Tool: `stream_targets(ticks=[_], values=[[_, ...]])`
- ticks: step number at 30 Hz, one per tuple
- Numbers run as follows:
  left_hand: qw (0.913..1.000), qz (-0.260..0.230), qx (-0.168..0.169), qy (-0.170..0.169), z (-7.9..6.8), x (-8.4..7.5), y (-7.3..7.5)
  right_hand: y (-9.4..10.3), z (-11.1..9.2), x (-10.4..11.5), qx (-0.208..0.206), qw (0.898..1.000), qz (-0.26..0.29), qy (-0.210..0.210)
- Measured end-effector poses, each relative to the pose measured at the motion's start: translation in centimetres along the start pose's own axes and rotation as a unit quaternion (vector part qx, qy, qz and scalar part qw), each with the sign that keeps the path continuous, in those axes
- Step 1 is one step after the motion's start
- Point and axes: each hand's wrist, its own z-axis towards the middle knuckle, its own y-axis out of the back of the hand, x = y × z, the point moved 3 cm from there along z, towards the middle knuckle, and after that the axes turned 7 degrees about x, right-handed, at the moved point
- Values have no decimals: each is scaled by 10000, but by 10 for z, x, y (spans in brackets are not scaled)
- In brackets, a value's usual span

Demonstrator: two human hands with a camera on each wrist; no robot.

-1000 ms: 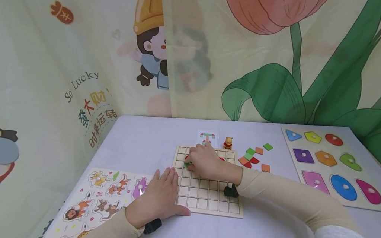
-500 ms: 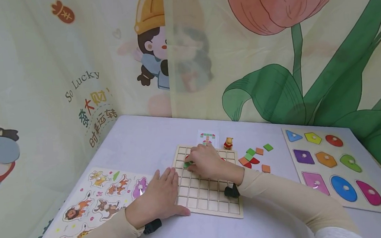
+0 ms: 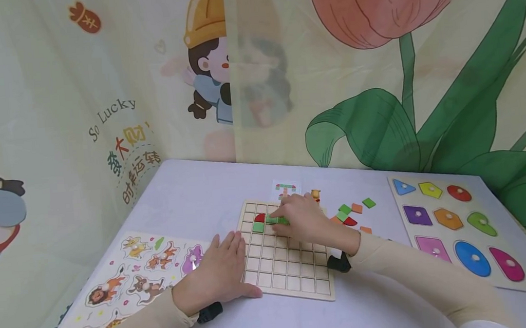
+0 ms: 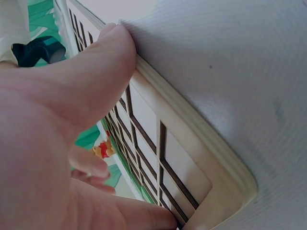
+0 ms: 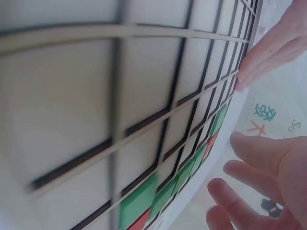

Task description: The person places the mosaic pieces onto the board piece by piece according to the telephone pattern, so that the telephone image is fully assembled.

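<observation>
Misalignment is judged the likeliest fault from here: the green tiles point(image 5: 163, 195) in the grid board point(image 3: 265, 264) could be tipped or nudged out of their cells if brushed by the right hand point(image 3: 302, 220), which is poised over the board's far half. Nothing is seen held by it; its fingers are parted in the right wrist view, and whether any tile is touched cannot be told. By the left hand point(image 3: 222, 267) nothing is grasped: its straight fingers are rested along the board's left edge, with the thumb at the near left corner. Were that bracing lifted, the board might be slid by a push. The loose tiles point(image 3: 344, 212), strewn right of the board, could be scattered by the right sleeve point(image 3: 410, 260), and the figurine point(image 3: 315, 195) beyond the far edge could be knocked over.

The board is laid flat, its far edge turned toward the pattern card point(image 3: 285, 189); it looks nearly square, so no long axis can be told. The green row's long axis is run left to right, parallel to the board's far edge, with a red piece point(image 3: 260, 218) set at its left end.
</observation>
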Motion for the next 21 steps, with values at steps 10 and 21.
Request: stream_targets(ticks=[10,21], values=[[9999,-84,-46,-49,0,-2,0,9,-49,-47,-567,9978,206,-284],[9999,-68,21,-76,0,-1,1,26,-91,-107,-278,9858,533,-1565]])
